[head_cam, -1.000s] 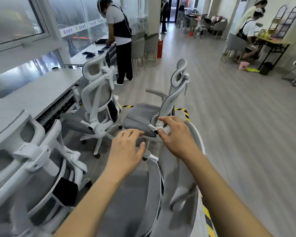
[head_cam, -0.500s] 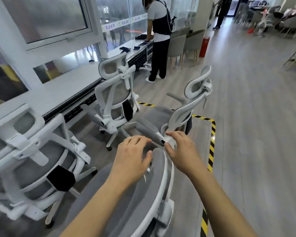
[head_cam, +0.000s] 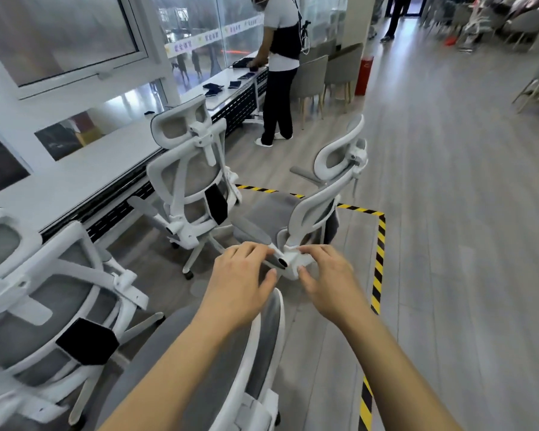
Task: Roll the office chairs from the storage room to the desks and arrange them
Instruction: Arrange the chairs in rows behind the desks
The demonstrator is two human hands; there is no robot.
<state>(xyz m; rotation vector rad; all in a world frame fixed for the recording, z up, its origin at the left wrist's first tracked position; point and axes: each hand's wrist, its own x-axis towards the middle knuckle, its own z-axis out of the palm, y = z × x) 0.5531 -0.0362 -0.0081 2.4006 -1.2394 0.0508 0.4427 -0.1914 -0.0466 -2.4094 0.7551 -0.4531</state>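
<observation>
Three white-framed grey mesh office chairs stand ahead of me. One chair (head_cam: 187, 185) faces the long white desk (head_cam: 75, 178). A second chair (head_cam: 318, 206) is turned sideways inside the yellow-black floor tape. My left hand (head_cam: 243, 278) curls over the rear end of that chair's grey armrest. My right hand (head_cam: 324, 275) pinches the white armrest bracket (head_cam: 293, 262) between index finger and thumb. The chair nearest me (head_cam: 262, 353) shows its backrest under my left forearm. Another chair (head_cam: 44, 306) stands at the near left, by the desk.
A person (head_cam: 280, 73) in a white shirt stands at the desk's far end, beside grey dining chairs (head_cam: 330, 76) and a red bin (head_cam: 364, 74). Yellow-black tape (head_cam: 378, 259) marks a rectangle on the wooden floor. More chairs stand far right.
My hands have left the top of the nearest chair and reached forward to the sideways chair's armrest joint. The view has swung left and down, bringing the desk and chairs closer.
</observation>
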